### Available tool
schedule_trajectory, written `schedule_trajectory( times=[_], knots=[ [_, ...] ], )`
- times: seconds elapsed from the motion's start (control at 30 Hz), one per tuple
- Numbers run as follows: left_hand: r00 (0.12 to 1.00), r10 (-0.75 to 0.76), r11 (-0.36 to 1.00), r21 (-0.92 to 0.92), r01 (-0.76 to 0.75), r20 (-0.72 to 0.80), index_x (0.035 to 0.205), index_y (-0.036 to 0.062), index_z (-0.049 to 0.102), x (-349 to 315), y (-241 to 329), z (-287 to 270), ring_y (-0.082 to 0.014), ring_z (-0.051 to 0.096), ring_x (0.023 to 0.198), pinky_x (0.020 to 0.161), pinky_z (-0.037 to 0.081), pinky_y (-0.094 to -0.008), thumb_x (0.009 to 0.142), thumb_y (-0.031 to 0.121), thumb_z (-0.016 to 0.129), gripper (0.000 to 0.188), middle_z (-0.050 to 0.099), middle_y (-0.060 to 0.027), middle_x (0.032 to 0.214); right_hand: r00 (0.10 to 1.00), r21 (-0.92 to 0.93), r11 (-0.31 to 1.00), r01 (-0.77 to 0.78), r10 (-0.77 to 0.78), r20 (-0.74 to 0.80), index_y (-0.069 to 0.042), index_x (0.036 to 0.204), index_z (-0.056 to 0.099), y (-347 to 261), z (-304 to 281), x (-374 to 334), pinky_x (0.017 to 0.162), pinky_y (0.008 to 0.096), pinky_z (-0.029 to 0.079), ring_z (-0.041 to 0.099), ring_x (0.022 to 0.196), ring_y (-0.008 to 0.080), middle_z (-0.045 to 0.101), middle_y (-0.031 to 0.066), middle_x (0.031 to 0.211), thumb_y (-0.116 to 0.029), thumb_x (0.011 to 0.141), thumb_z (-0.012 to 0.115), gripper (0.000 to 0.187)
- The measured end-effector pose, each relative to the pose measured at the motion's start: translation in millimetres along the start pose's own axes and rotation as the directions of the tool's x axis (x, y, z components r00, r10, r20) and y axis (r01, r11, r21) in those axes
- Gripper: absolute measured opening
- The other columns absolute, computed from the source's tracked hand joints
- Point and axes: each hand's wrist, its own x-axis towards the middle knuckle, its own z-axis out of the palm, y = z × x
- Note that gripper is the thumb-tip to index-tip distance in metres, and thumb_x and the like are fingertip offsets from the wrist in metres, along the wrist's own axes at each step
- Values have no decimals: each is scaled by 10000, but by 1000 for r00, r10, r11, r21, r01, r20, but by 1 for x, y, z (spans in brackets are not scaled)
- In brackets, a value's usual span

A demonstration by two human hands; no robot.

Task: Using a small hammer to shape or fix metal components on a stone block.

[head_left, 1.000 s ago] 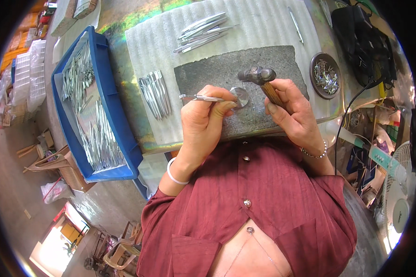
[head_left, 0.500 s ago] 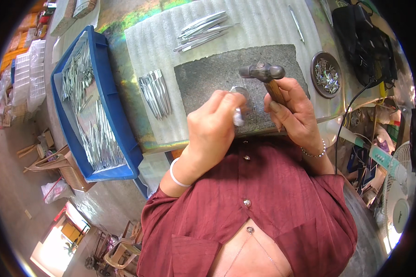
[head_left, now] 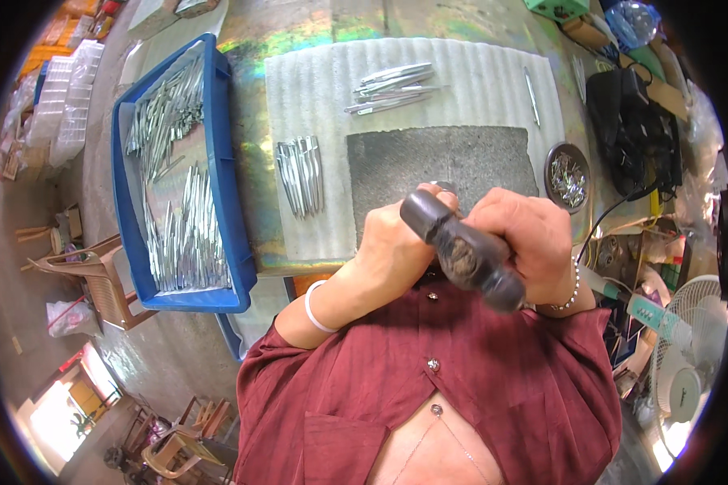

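My right hand [head_left: 538, 242] is closed around a hammer, raised high with its dark metal head [head_left: 465, 255] toward me. The hammer head partly covers my left hand [head_left: 390, 238]. That left hand is closed over the near part of a dark grey rough slab [head_left: 437, 158]; only a small silvery bit shows beyond its fingers, and the rest of what it grips is hidden. Slim silver metal pieces [head_left: 396, 87] lie in a loose pile beyond the slab. Left of the slab, several more silver pieces [head_left: 299, 176] sit side by side on the white foam sheet [head_left: 332, 109].
A blue tray [head_left: 221, 153] with many silver pieces stands at the left. On the right are a dark round dish holding small shiny parts [head_left: 568, 179], a lone slim silver piece [head_left: 532, 97] and a black bag [head_left: 635, 129]. A fan [head_left: 683, 356] stands lower right.
The hammer has risen toward me, and my right hand now wraps it in a fist. My left hand has turned, hiding the silvery thing that showed below it. The whole view has shifted.
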Motion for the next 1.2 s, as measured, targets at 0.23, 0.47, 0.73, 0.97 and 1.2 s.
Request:
schedule_trajectory(
  times=[0.23,0.47,0.73,0.97,1.2],
  knots=[
    [996,-83,985,-150,80,-17,873,76,508,3,0,-6,-260,613,665,489,489,-356,745,108,614,169,545,-77,821,997,-240,969,54,-40,64,-32,862,564,-7,1,3,468,299,455,587,569,246,562,94,696,8,615,724,297],
    [995,-51,997,-67,45,-87,841,77,515,2,-3,-6,-253,609,638,479,474,-339,730,71,602,142,542,-71,761,947,28,947,-319,318,54,1,1067,526,-32,-13,-5,565,236,457,570,723,93,549,91,908,67,793,604,292],
    [997,-23,994,-109,15,-76,849,83,519,4,-5,-7,-237,603,630,481,466,-331,705,28,595,172,527,-53,747,947,-82,945,-315,319,39,20,1212,466,-52,-43,-34,668,275,508,633,744,179,627,136,922,-10,866,579,365],
    [996,-21,995,-103,13,-83,861,92,543,8,-6,-9,-208,590,603,469,462,-315,691,-9,573,200,516,-37,721,963,-222,952,-212,242,119,44,1210,484,-56,-44,-30,603,336,521,631,682,278,619,172,880,82,724,644,514],
    [995,-68,988,-144,57,-74,812,80,580,7,-7,-4,-221,594,570,479,470,-309,680,31,691,179,592,-46,740,987,-314,947,-69,110,116,82,1211,473,-55,-41,-30,573,324,518,636,698,275,619,191,901,111,673,661,571]
  ],
)
